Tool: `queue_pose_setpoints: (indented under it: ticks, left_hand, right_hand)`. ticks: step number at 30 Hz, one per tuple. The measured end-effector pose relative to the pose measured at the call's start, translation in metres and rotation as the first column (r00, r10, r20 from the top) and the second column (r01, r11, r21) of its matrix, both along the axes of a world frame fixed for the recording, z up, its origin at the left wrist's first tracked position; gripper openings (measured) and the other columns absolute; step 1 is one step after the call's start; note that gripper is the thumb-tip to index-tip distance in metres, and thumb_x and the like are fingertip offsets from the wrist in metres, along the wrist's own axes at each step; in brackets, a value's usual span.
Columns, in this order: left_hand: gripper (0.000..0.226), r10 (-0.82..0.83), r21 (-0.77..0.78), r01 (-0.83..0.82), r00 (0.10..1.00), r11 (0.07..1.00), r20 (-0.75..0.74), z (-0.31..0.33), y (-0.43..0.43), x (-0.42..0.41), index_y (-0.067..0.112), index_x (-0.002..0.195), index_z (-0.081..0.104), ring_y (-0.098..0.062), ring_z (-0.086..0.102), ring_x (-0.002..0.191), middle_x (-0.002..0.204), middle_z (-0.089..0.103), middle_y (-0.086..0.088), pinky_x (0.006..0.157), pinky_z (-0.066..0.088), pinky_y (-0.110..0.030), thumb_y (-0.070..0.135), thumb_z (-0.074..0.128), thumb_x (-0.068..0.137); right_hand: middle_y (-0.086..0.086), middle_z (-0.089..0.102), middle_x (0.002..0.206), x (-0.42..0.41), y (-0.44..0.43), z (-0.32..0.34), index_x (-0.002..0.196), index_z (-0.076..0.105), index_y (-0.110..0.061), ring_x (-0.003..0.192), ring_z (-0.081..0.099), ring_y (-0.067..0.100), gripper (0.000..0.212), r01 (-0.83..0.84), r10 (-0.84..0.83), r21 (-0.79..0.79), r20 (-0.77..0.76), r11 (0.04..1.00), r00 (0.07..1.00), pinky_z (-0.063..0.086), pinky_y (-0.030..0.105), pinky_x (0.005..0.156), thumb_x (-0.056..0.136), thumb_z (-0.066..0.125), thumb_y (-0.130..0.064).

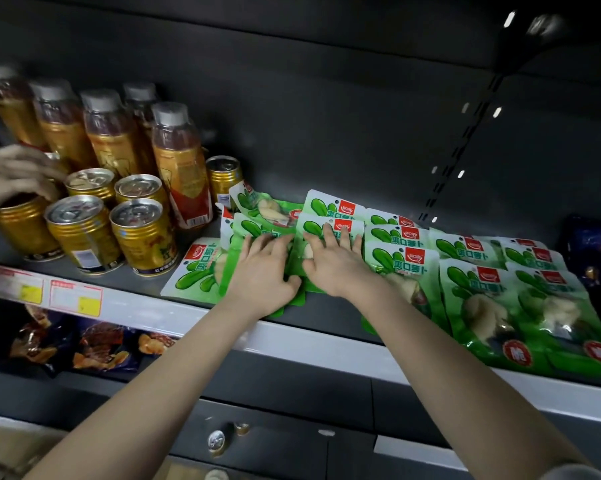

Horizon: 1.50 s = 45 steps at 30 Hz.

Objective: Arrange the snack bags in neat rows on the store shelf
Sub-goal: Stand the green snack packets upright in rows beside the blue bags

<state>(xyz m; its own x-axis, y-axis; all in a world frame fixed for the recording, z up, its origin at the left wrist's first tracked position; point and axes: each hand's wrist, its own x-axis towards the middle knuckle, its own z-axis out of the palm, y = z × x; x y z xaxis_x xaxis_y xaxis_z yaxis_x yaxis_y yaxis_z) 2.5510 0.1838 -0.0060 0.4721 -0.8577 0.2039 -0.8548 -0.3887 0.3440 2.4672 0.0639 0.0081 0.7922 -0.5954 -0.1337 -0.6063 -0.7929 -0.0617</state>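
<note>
Right of the gold cans (84,230), green-and-white snack bags (479,289) with red logos lie flat on the dark shelf (325,308), jumbled at the left and overlapping in rows at the right. The left hand (264,268) and right hand (337,261), fingers spread, press side by side on the middle bags.

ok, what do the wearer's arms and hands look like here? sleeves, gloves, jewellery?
The left hand and right hand are bare: no gloves, and no rings visible on the fingers. Both forearms are uncovered, with no watch or band at the wrists. The only clothing showing is a pale sleeve edge in the bottom right corner, high up the right arm. It is blurred.
</note>
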Motion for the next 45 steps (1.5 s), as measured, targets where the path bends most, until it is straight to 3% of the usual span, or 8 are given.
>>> queue_pose_setpoints:
  ticks: [6, 12, 18, 23, 26, 33, 39, 45]
  left_hand:
    - [0.079, -0.008, 0.001, 0.008, 1.0, 1.0, 0.023, 0.0, 0.002, 0.0, 0.016, 0.144, 0.027, -0.024, 0.019, 0.141, 0.146, 0.039, -0.005, 0.117, 0.001, -0.039, 0.041, 0.038, 0.069]
    - [0.073, 0.013, -0.085, -0.016, 0.999, 0.996, -0.037, 0.005, 0.002, -0.001, 0.014, 0.145, 0.025, -0.024, 0.022, 0.14, 0.146, 0.038, -0.008, 0.116, 0.005, -0.036, 0.034, 0.051, 0.079]
    - [0.063, 0.154, -0.173, -0.178, 0.978, 0.969, -0.142, 0.022, 0.02, 0.022, 0.012, 0.142, 0.031, -0.025, 0.031, 0.137, 0.143, 0.043, -0.013, 0.117, 0.009, -0.039, 0.03, 0.053, 0.087]
    - [0.068, 0.19, -0.148, -0.233, 0.948, 0.961, -0.256, 0.023, 0.052, 0.04, 0.015, 0.144, 0.03, -0.031, 0.044, 0.126, 0.14, 0.046, -0.013, 0.104, 0.034, -0.034, 0.022, 0.057, 0.083]
    - [0.068, 0.189, -0.137, -0.236, 0.938, 0.962, -0.292, 0.019, 0.067, 0.04, 0.019, 0.144, 0.028, -0.029, 0.051, 0.12, 0.135, 0.051, -0.012, 0.096, 0.042, -0.032, 0.016, 0.057, 0.083]
    - [0.056, 0.205, -0.211, -0.307, 0.894, 0.928, -0.399, 0.02, 0.071, 0.038, 0.016, 0.139, 0.036, -0.025, 0.055, 0.115, 0.129, 0.059, -0.005, 0.095, 0.043, -0.029, 0.018, 0.057, 0.087]
    - [0.06, 0.381, -0.113, -0.447, 0.85, 0.888, -0.363, 0.017, 0.053, 0.044, 0.012, 0.13, 0.048, -0.029, 0.055, 0.114, 0.122, 0.062, -0.008, 0.095, 0.046, -0.038, 0.045, 0.063, 0.083]
    - [0.019, 0.364, -0.161, -0.503, 0.778, 0.849, -0.512, 0.021, 0.045, 0.052, 0.013, 0.092, 0.061, -0.025, 0.061, 0.098, 0.096, 0.065, -0.003, 0.076, 0.044, -0.027, 0.029, 0.067, 0.084]
  right_hand:
    - [0.012, -0.004, 0.159, 0.0, -0.004, 0.003, 0.148, 0.02, -0.028, 0.144, -0.006, 0.041, 0.053, 0.011, -0.017, 0.081, 0.07, 0.997, 0.997, -0.005, 0.057, 0.115, 0.096, 0.032, -0.031]
    - [0.011, -0.003, 0.159, -0.003, -0.004, 0.011, 0.146, 0.028, -0.027, 0.145, -0.006, 0.037, 0.049, -0.008, -0.006, 0.13, 0.112, 0.992, 0.994, -0.005, 0.057, 0.114, 0.097, 0.032, -0.027]
    - [0.005, 0.008, 0.159, 0.009, 0.007, 0.043, 0.142, 0.038, -0.022, 0.147, 0.005, 0.025, 0.046, -0.156, 0.115, 0.088, 0.359, 0.984, 0.926, 0.005, 0.05, 0.117, 0.096, 0.04, -0.018]
    - [0.002, -0.004, 0.16, 0.025, 0.032, 0.033, 0.152, 0.013, -0.02, 0.147, 0.001, 0.024, 0.083, -0.294, 0.274, 0.163, 0.132, 0.942, 0.953, 0.003, 0.052, 0.116, 0.088, 0.051, -0.056]
    - [0.007, 0.002, 0.16, 0.036, 0.045, 0.02, 0.153, 0.006, -0.014, 0.146, 0.007, 0.027, 0.1, -0.295, 0.29, 0.147, 0.053, 0.944, 0.955, 0.004, 0.048, 0.117, 0.082, 0.054, -0.066]
    - [0.007, 0.031, 0.153, 0.036, 0.053, 0.023, 0.151, 0.019, -0.017, 0.134, 0.038, 0.03, 0.091, -0.326, 0.322, 0.02, 0.121, 0.945, 0.939, 0.041, 0.041, 0.103, 0.082, 0.055, -0.064]
    - [0.004, 0.025, 0.156, 0.024, 0.06, 0.011, 0.151, 0.016, -0.019, 0.139, 0.031, 0.025, 0.081, -0.394, 0.357, 0.118, 0.247, 0.912, 0.901, 0.033, 0.034, 0.109, 0.088, 0.056, -0.051]
    - [0.004, 0.035, 0.151, 0.01, 0.043, 0.016, 0.15, 0.022, -0.028, 0.133, 0.04, 0.023, 0.067, -0.351, 0.218, 0.328, 0.379, 0.877, 0.899, 0.036, 0.033, 0.107, 0.092, 0.054, -0.04]
